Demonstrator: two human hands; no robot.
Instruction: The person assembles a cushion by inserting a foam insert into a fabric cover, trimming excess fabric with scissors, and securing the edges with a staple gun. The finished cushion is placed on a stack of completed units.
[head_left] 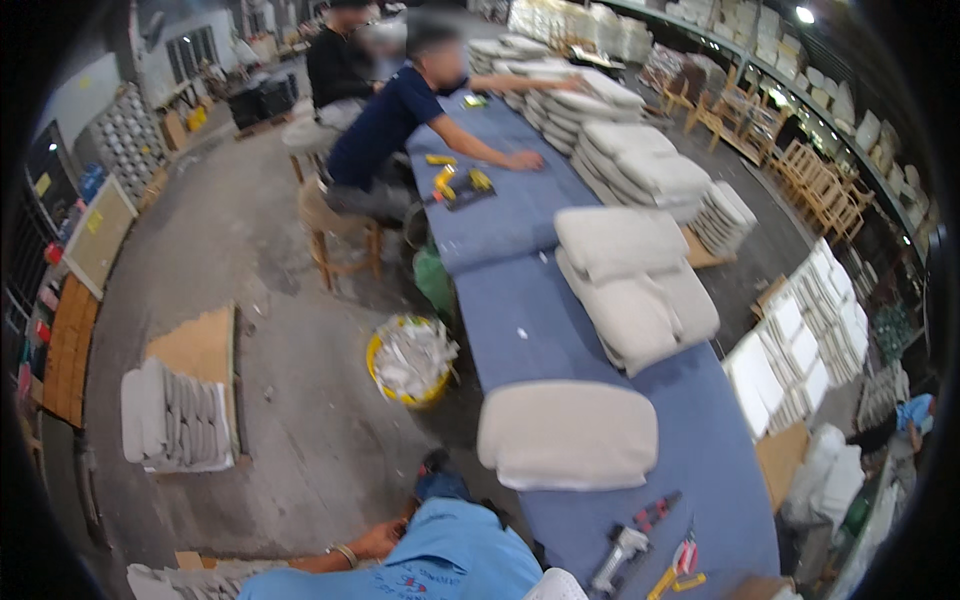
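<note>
Lying flat on blue bench (pixel 700 450), beige cushion (pixel 568 437) stretched sideways, ahead and right of your left hand (pixel 382 540), only one showing. Couldn't tell if fingers were apart or together. Right hand wasn't seen.

The fingers of the left hand (pixel 382 540) are too small and dim for any hold to be made out, while the light blue shirt (pixel 450 555), a stack of pale pads (pixel 160 582) at lower left, a white perforated item (pixel 557 587) and a brownish shape (pixel 765 588) are cut off by the lower edge. The faces of two co-workers, one in navy (pixel 375 130) and one in black (pixel 340 65), are blurred, and the latter's head is cropped at the top. Single scraps (pixel 410 362) in the yellow bucket (pixel 374 362) cannot be told apart.
</note>
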